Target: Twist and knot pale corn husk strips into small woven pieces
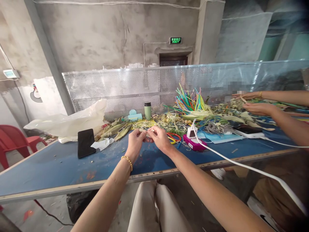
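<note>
Head view: left hand (134, 140), right hand (160, 138) pinch pale strip (147, 131), maybe husk; sign (175, 40) reads EXIT.

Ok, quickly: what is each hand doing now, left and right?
Left hand: fingers closed on a small pale piece, too small to identify.
Right hand: fingers closed on the same small pale piece.

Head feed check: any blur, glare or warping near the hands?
Head view: left hand and right hand, pinching a pale piece, are sharp and evenly lit; the wide lens bows the table edge and mesh screen; the screen glints mildly; top-right corner is smeared; a pixelated patch sits above the co-worker's hands.
</note>
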Tool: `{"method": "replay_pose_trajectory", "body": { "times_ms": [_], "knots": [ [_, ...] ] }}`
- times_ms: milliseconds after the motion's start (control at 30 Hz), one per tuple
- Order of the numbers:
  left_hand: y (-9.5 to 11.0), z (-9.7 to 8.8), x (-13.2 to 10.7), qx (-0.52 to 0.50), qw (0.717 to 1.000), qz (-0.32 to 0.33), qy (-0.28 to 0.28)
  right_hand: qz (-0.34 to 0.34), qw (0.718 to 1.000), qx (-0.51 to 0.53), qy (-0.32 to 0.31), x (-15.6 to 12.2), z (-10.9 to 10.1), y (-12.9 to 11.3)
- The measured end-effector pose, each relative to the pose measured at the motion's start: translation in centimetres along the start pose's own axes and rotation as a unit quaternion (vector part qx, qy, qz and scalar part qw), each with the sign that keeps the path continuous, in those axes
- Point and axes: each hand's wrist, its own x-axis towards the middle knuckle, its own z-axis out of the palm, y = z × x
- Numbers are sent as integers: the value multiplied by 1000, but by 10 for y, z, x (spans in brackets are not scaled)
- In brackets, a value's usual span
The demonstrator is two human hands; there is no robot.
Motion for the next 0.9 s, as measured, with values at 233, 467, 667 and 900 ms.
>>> {"method": "replay_pose_trajectory", "body": {
  "times_ms": [233,467,667,900],
  "knots": [
    [1,0,0,-18,1000,-6,-5,-10,1000,-8,-5,0,0,-1],
    [1,0,1,-28,999,-17,17,45,997,58,13,1,1,-3],
    [4,0,-1,9,1000,-1,20,16,999,4,37,0,0,-5],
    [4,1,-1,16,1000,8,18,5,998,-30,52,0,-1,-4]
  ]
}}
